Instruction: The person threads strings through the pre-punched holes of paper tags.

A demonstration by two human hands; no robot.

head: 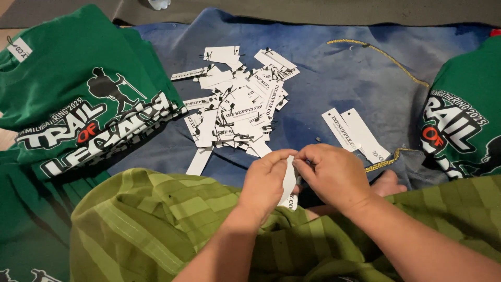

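Both hands meet over the lap | left hand [266,180] and right hand [334,175] pinch one white paper tag [288,183], fingers curled shut | loose tag pile [237,102] lies beyond on blue cloth [365,78] | green printed shirts [78,94] flank.

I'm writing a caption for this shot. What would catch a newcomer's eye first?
Most striking is the loose heap of white rectangular paper tags in the middle of the blue cloth. Below it, the left hand and right hand pinch one white tag between them over a green striped garment. Stacks of green printed T-shirts flank the scene, the bigger one at left.
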